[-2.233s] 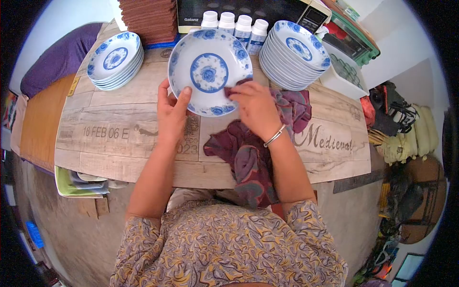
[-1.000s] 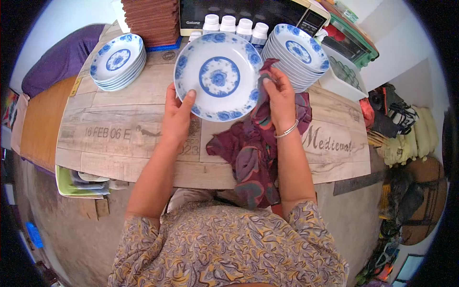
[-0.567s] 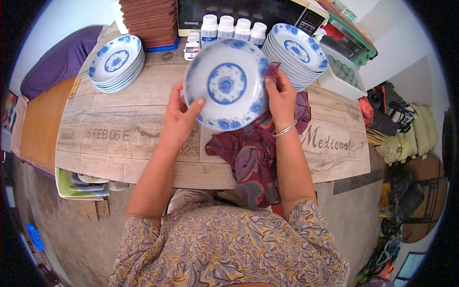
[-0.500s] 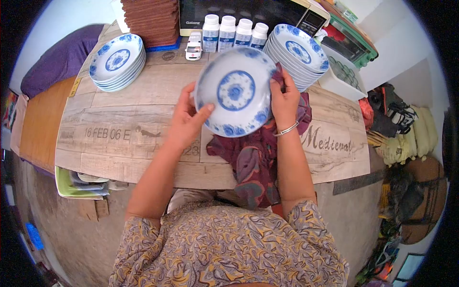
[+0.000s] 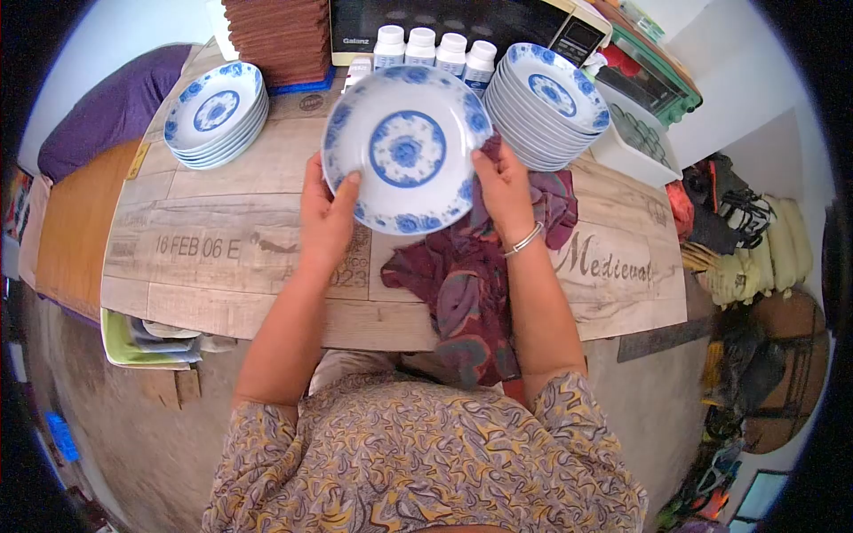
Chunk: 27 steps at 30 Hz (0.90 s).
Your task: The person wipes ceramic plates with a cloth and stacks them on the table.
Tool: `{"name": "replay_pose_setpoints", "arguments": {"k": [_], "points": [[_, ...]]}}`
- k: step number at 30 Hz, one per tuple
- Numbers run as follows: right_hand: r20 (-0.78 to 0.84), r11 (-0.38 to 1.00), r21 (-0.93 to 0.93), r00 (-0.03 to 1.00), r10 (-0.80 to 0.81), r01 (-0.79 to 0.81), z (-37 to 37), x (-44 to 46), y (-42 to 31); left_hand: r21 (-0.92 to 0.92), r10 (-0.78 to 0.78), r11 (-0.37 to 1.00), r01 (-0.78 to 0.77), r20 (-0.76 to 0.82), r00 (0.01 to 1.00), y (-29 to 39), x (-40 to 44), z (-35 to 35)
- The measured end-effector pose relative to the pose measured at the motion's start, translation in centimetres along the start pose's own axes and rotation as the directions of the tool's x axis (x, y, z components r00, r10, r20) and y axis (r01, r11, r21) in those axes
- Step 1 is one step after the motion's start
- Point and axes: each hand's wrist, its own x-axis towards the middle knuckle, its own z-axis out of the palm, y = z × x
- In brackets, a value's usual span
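Observation:
Between my two hands a white plate (image 5: pixel 407 200) with blue flowers is held above the table, its face tilted toward me. My left hand (image 5: pixel 329 213) grips its left rim, thumb on the upper face and fingers behind. At the right rim, my right hand (image 5: pixel 505 191) pinches the plate through a fold of dark red patterned cloth (image 5: pixel 471 293). The rest of that cloth lies bunched on the table and hangs over its front edge. Matching plates form a stack on the left (image 5: pixel 213 111) and a taller stack on the right (image 5: pixel 546 107).
Several white bottles (image 5: pixel 422 49) and a toy car (image 5: pixel 357 69), partly hidden by the plate, stand before a microwave (image 5: pixel 444 27). Left of them rises a pile of brown cloths (image 5: pixel 277 44). A white bin (image 5: pixel 635 147) sits at the right; a green tray (image 5: pixel 124 342) is below the left edge.
Both hands have moved the plate left and slightly up, and it now covers part of the toy car. My right hand, with the cloth, has shifted left along with the rim.

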Motion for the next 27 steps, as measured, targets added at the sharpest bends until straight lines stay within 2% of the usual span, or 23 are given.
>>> {"name": "replay_pose_setpoints", "arguments": {"k": [1,2,6,7,9,10,13,14,17,18,21,22,25,27], "points": [[0.034,0.995,0.09,0.998,0.044,-0.046,0.5,-0.3,-0.1,-0.027,0.0,1.0,-0.002,-0.042,0.999,0.0,0.1,0.0],[0.124,0.965,0.123,0.968,0.219,-0.234,0.7,-0.6,-0.5,-0.053,0.0,0.999,-0.005,-0.085,0.996,-0.2,0.1,-0.1],[0.216,0.902,0.215,0.919,0.329,-0.373,2.7,-1.6,-1.5,-0.12,0.021,0.992,-0.039,-0.148,0.989,-0.3,0.1,0.2],[0.196,0.907,0.218,0.927,0.321,-0.36,2.6,-1.6,-1.3,-0.13,0.033,0.99,-0.054,-0.157,0.987,-0.1,0.0,0.4],[0.157,0.915,0.222,0.938,0.308,-0.338,2.3,-1.5,-0.8,-0.134,-0.058,0.99,0.043,-0.107,0.993,0.8,-0.5,1.2],[0.097,0.925,0.288,0.968,0.232,-0.25,2.3,-1.4,-0.9,-0.134,-0.103,0.987,0.092,-0.084,0.991,1.2,-0.7,1.4],[-0.002,0.961,0.23,0.987,0.161,-0.156,0.7,-0.6,-0.4,-0.104,-0.23,0.965,0.24,0.094,0.969,0.9,-0.6,0.6],[-0.032,0.996,0.071,0.998,0.05,-0.048,0.2,-0.4,-0.2,-0.128,-0.28,0.948,0.29,0.093,0.956,0.8,-0.7,0.8],[-0.007,0.972,-0.234,1.0,0.013,-0.014,-1.0,-0.3,-0.7,-0.208,-0.481,0.842,0.498,0.131,0.867,1.3,-0.7,0.8],[-0.007,0.98,-0.179,0.996,-0.089,0.086,-0.7,-0.2,-1.1,-0.204,-0.459,0.854,0.479,0.137,0.878,1.2,-0.7,0.7],[-0.036,0.975,-0.216,0.998,0.046,-0.052,-1.5,0.0,-1.4,-0.194,-0.416,0.877,0.44,0.153,0.897,0.3,-0.8,0.5],[-0.115,0.975,-0.155,0.977,-0.178,0.159,-0.9,0.0,-2.4,-0.194,-0.414,0.878,0.438,0.153,0.897,-0.2,-0.8,0.5],[-0.175,0.991,-0.012,0.975,-0.134,0.134,-1.6,0.5,-2.6,-0.225,-0.399,0.874,0.43,0.169,0.901,0.1,-1.0,0.7],[-0.076,0.984,-0.07,0.982,-0.17,0.165,-1.9,0.4,-3.1,-0.214,-0.395,0.88,0.424,0.167,0.904,0.3,-1.0,0.7]]}}
